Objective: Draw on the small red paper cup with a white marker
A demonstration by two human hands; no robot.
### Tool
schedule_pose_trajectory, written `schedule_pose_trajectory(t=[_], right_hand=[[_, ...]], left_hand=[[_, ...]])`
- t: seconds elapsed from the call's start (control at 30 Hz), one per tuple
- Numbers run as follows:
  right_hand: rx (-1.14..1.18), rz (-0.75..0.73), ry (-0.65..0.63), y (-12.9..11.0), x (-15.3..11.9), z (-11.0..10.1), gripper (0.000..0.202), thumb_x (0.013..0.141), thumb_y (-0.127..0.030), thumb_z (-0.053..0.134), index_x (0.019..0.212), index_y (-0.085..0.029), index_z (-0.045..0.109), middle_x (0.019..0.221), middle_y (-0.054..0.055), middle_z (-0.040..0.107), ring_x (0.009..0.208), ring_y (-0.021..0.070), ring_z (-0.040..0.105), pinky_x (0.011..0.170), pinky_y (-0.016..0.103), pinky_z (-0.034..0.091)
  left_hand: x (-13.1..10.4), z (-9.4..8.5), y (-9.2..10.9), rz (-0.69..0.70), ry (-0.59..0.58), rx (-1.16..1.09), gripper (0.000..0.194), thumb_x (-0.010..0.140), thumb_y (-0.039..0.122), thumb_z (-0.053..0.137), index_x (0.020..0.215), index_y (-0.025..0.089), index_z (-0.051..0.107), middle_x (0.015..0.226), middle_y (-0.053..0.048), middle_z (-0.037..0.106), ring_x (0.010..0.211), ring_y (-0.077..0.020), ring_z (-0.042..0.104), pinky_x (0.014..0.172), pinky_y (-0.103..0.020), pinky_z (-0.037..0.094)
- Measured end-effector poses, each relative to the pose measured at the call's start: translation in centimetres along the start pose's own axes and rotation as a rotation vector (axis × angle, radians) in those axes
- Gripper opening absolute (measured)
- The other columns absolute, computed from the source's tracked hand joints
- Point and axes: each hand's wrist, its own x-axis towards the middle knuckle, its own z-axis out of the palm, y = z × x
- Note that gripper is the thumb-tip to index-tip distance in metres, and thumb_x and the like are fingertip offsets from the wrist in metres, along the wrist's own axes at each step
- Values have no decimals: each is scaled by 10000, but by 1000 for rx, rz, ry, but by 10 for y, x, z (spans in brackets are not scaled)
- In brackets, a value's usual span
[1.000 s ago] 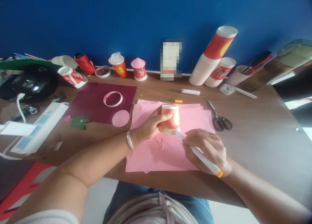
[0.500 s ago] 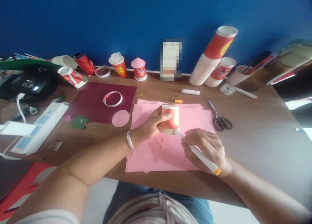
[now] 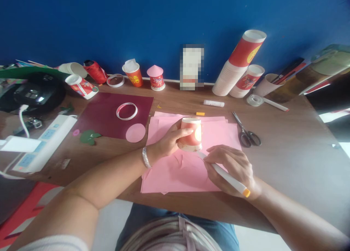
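My left hand [image 3: 172, 137] is wrapped round a short red and white paper cup [image 3: 190, 133], its thumb lying across the front. In my right hand [image 3: 231, 167] is a white marker pen [image 3: 229, 179] with an orange end. The pen's tip points at the lower white band of the cup, close to its bottom edge; whether it touches I cannot tell. Both hands are over a stack of pink paper sheets [image 3: 188, 174]. The marker's small orange cap [image 3: 200, 113] lies on the table behind the stack.
Scissors [image 3: 246, 132] lie right of the paper. A glue stick [image 3: 213, 103], stacked cups [image 3: 229, 78] and a tape roll [image 3: 255, 99] stand or lie behind. At left are a cup ring [image 3: 127, 111], a pink paper circle [image 3: 135, 133], dark red paper [image 3: 101, 116] and a power strip [image 3: 45, 143].
The marker's tip has drawn slightly down and away from the cup's lower band, its orange end shifting a little right. The left hand and cup stay nearly still.
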Motion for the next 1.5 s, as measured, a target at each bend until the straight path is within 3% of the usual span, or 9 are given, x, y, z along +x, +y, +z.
schedule_pose_trajectory(t=[0.53,1.5], right_hand=[[-30,-87,36,1,3,1,252,819,26,647,975,-168,607,720,-8,609,668,151,639,669,336,639],[-71,-47,33,1,5,-1,231,837,-2,634,959,-195,602,713,-18,621,662,153,675,654,306,620]], left_hand=[[1,-1,1,19,-9,14,308,922,410,627,1102,168,686,1067,-109,684,926,-225,657,807,-338,567],[0,2,4,-24,-3,-60,340,902,403,670,1124,147,700,1056,-111,683,931,-214,663,805,-324,591]])
